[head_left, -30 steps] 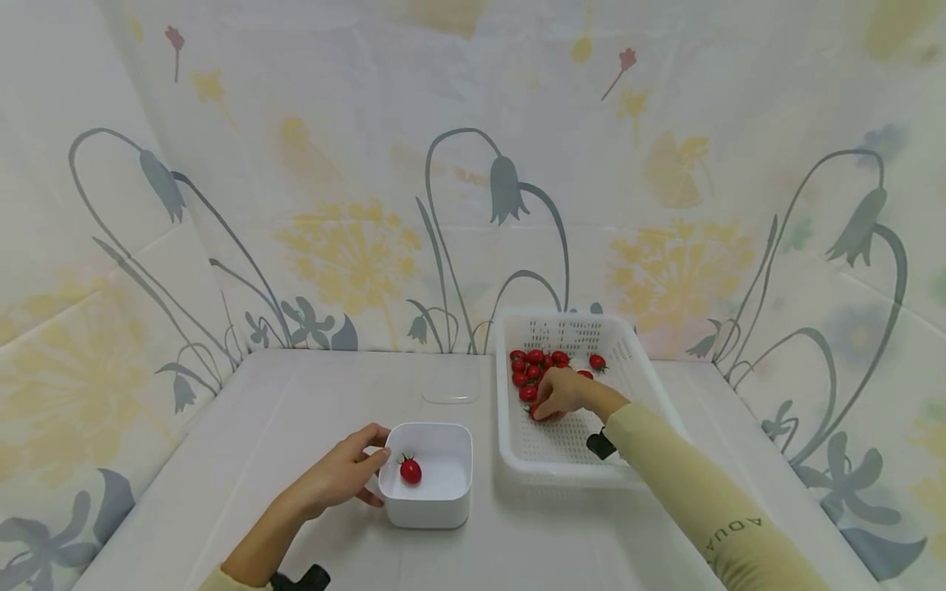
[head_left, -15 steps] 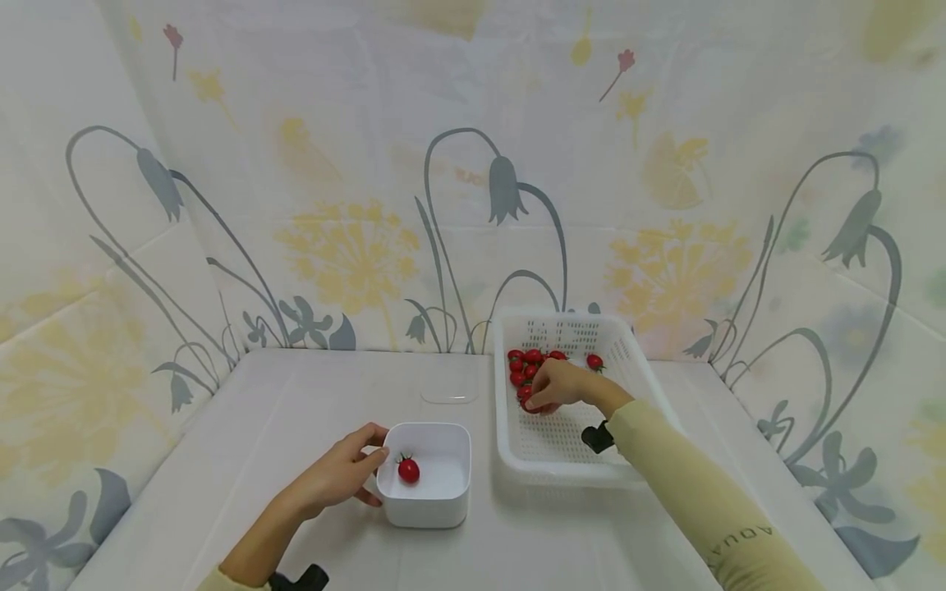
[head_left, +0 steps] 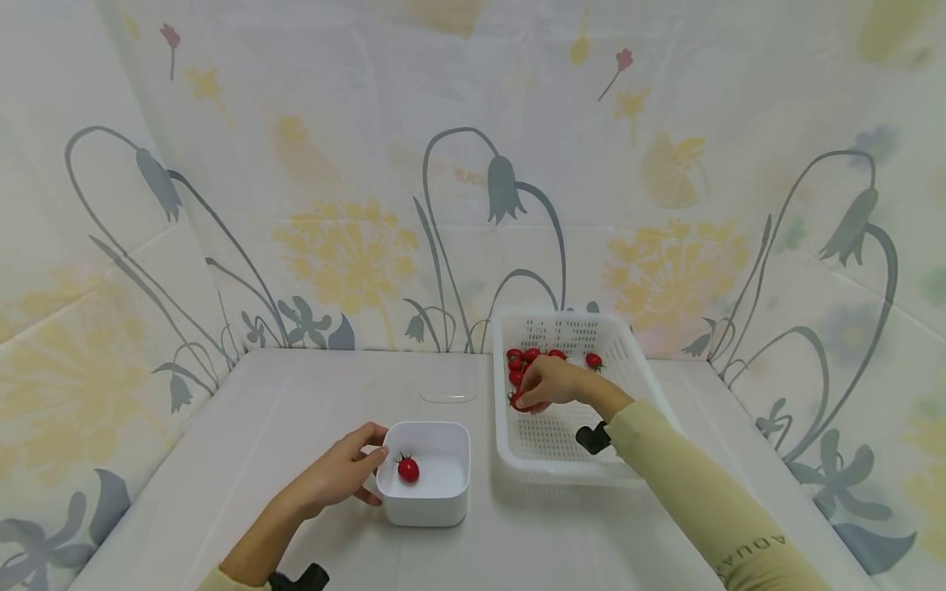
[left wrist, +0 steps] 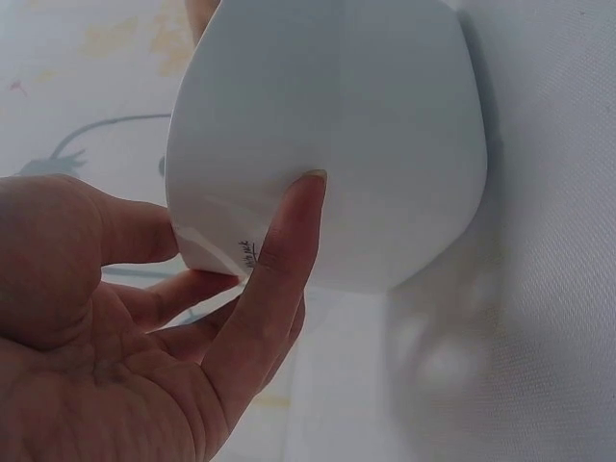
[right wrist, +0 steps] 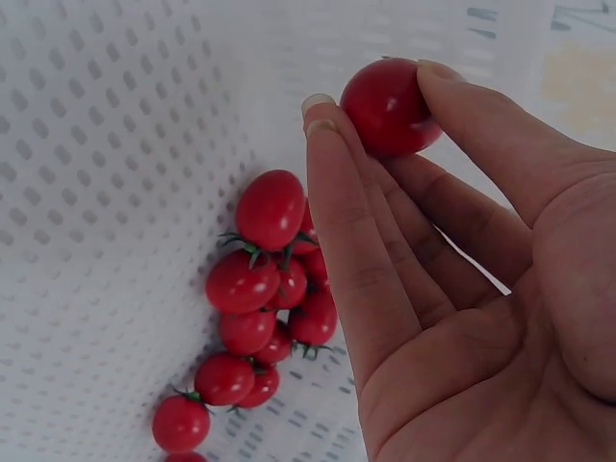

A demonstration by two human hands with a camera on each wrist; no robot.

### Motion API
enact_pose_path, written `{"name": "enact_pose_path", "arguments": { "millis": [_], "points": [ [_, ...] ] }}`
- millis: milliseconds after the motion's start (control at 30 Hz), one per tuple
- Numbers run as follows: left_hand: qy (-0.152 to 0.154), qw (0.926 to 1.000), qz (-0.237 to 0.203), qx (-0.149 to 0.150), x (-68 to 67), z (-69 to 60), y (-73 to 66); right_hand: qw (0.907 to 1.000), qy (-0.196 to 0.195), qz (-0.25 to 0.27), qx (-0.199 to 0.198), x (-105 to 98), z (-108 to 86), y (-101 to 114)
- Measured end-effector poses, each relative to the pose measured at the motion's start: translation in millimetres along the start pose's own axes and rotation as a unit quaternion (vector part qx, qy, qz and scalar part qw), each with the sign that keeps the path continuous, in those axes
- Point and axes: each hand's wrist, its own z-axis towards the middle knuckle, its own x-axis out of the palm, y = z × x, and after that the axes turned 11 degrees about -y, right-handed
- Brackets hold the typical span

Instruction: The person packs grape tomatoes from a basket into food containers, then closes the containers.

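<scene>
- The right hand (head_left: 550, 382) is pinching a red cherry tomato (right wrist: 390, 106) between its thumb and fingertips
- That pinched tomato is sitting within the left part of a white slotted basket (head_left: 562, 470), inside the rim, though whether it is touching the basket's floor I cannot tell
- The left hand (head_left: 336, 472) is gripping the side of a square white container (head_left: 427, 514), its fingers bending round a corner and one fingertip pressing on the outer wall
- A single tomato (head_left: 408, 469) with a green stalk is lying inside that container
- Just beside the pinching fingers, a cluster of tomatoes (right wrist: 241, 279) is lying bunched along the basket's left wall, green stalks showing among the fruit
- A lone tomato (head_left: 594, 361) is resting apart from the cluster, toward the basket's far right
- The container is standing upright on a white-covered table (head_left: 325, 394), to the left of the basket and nearer the person
- A clear flat piece (head_left: 448, 392) is lying beyond the container, near the basket
- Pale yellow sleeves (head_left: 695, 492) are covering the forearms, and a black wrist device (head_left: 594, 439) is showing by the right cuff
- Behind everything, a flower-printed sheet (head_left: 355, 107) is hanging
</scene>
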Motion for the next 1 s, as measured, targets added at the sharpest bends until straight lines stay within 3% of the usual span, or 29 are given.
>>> {"name": "enact_pose_path", "arguments": {
  "millis": [467, 800, 1000],
  "points": [
    [0.005, 1.0, -0.001, 0.0, -0.7, 0.2, 0.3, 0.9988, -0.006, 0.037, -0.031, -10.2, -17.2, 11.9],
    [0.005, 1.0, -0.001, 0.0, -0.9, -0.4, 0.8, 0.9984, -0.015, 0.051, -0.021, -12.7, -27.7, 21.6],
    [0.009, 0.9999, -0.007, 0.004, -0.7, 0.3, 1.1, 0.9966, -0.04, 0.07, -0.017, -11.3, -40.7, 37.4]
  ]
}}
